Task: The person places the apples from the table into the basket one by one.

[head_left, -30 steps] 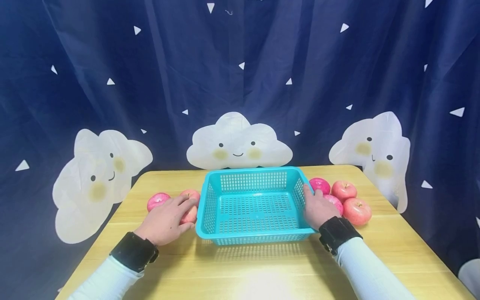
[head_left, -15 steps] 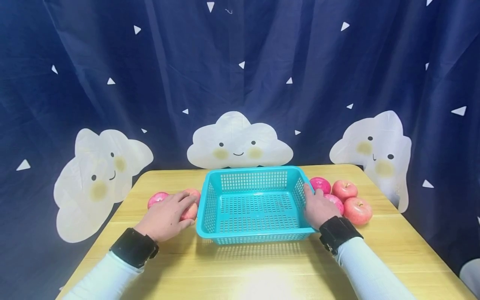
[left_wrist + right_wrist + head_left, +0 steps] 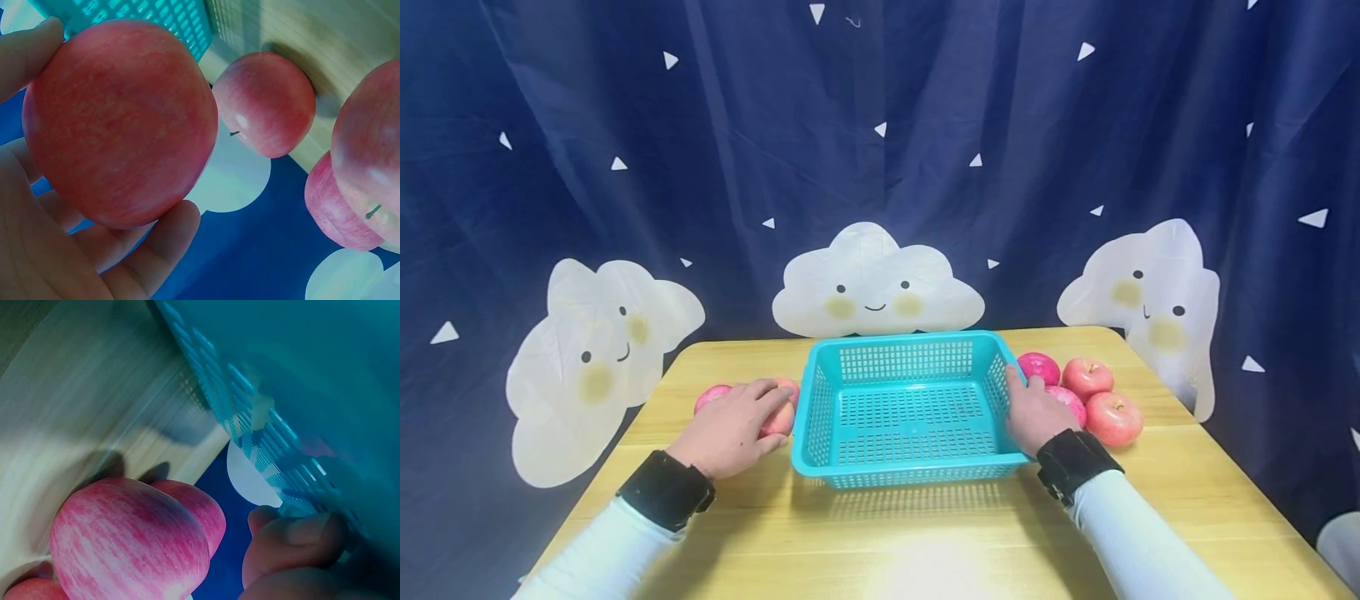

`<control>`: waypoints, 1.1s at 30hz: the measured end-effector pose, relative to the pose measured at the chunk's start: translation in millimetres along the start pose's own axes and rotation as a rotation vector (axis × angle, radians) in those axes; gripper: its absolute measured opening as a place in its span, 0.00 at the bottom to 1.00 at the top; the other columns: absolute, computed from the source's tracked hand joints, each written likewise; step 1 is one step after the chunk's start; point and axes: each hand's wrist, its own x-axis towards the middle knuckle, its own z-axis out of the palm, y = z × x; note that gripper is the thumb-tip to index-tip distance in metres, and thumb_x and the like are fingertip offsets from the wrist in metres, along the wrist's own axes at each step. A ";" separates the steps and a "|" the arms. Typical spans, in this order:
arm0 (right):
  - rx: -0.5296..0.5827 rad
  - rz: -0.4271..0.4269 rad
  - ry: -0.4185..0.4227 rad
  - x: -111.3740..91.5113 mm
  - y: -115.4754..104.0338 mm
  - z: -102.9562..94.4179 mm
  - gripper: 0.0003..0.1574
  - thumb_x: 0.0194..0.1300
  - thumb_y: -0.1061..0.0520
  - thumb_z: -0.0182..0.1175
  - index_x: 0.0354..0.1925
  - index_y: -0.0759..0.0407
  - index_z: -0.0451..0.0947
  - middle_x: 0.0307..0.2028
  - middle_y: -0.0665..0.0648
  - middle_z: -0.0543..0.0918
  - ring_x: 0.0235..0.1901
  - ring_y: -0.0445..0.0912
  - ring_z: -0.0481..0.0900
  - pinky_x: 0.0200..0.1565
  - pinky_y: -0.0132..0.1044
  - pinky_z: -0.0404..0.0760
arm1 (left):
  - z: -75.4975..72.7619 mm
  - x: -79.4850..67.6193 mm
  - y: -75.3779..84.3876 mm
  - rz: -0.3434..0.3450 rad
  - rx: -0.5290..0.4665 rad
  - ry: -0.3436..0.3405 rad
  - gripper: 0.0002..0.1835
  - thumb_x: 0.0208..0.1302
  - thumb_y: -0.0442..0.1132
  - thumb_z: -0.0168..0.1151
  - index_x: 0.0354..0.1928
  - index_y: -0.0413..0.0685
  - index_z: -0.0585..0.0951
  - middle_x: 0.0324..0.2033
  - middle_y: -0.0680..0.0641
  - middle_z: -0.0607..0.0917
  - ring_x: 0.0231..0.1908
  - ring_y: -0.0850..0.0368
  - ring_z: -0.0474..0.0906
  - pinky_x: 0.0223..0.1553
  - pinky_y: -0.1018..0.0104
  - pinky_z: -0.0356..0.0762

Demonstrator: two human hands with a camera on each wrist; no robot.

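At the basket's left side, my left hand (image 3: 726,432) grips a pinkish-red apple (image 3: 122,125). In the left wrist view the thumb lies on one side of it and the fingers curl round the other. Two more apples, one deep pink (image 3: 710,395) and one paler (image 3: 789,388), sit close around that hand, partly covered by it. The turquoise plastic basket (image 3: 917,467) stands in the middle with its mesh floor bare. My right hand (image 3: 1039,418) holds its right wall at the rim, thumb against the mesh; some fingers are hidden.
Several apples cluster right of the basket: a deep pink one (image 3: 1038,367), a striped pink one (image 3: 131,540) beside my right hand, and two paler ones (image 3: 1087,380). They stand on a pale wooden table (image 3: 760,542) before a dark blue curtain (image 3: 880,100) with clouds.
My left hand has shifted very slightly up and back, covering more of the deep pink apple at left. The right hand and the basket stay in place.
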 end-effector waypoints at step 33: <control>-0.006 0.012 -0.013 1.1 -1.4 -0.8 0.45 0.66 0.53 0.54 0.73 0.61 0.44 0.59 0.79 0.61 0.46 0.72 0.70 0.36 0.68 0.78 | -9.7 13.2 0.8 -0.016 0.037 -0.008 0.36 0.50 0.54 0.70 0.61 0.52 0.73 0.51 0.47 0.76 0.43 0.49 0.72 0.34 0.50 0.79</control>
